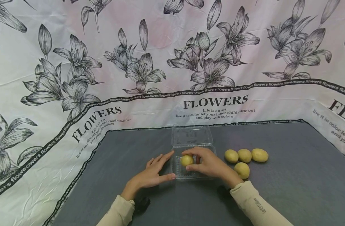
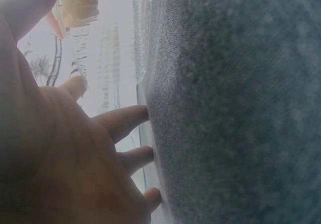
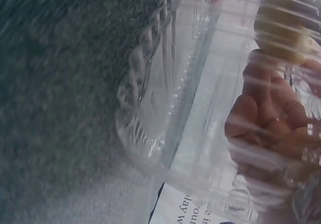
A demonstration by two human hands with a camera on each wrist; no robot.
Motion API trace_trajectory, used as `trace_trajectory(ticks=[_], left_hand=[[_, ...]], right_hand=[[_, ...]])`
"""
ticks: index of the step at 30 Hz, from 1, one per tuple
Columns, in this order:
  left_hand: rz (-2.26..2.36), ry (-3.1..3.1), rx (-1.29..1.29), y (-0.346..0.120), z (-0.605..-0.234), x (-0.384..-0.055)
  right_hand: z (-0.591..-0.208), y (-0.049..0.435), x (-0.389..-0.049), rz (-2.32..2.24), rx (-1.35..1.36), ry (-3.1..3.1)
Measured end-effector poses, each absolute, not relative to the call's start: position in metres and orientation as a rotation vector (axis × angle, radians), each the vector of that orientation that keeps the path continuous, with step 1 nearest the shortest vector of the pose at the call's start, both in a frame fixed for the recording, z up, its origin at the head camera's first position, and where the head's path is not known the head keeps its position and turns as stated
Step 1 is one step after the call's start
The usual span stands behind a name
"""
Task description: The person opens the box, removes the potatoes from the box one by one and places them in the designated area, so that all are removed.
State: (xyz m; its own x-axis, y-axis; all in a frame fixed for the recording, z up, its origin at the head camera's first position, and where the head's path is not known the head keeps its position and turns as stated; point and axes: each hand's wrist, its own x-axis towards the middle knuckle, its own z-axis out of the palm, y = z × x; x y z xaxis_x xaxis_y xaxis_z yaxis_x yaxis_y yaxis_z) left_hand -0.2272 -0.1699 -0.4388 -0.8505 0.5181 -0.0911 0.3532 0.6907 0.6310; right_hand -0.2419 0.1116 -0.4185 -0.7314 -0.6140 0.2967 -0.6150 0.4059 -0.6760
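In the head view, a clear plastic clamshell box (image 1: 178, 174) stands on the table with its lid (image 1: 191, 135) raised at the back. Inside the base, my right hand (image 1: 207, 161) holds a round yellow fruit (image 1: 187, 160) between thumb and fingers. Through the ribbed plastic, the right wrist view shows the same yellow fruit (image 3: 278, 30) at the fingertips. My left hand (image 1: 152, 174) lies at the box's left side, its fingers spread and thumb tip by the front left corner. In the left wrist view, several fingertips of the left hand (image 2: 75, 143) touch the table.
Several yellow fruits (image 1: 244, 155) lie in a group on the grey table (image 1: 288, 175), right of the box and beside my right forearm. One is longer and more oval. A flower-printed cloth (image 1: 150, 113) hangs behind the table's far edge.
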Motion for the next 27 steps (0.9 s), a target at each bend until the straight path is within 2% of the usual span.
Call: trace_trajectory(ticks=[27], left_hand=[[0.897, 2.651, 0.707, -0.17, -0.442, -0.229]], right_hand=[[-0.416, 0.131, -0.238, 1.238, 1.075, -2.588]])
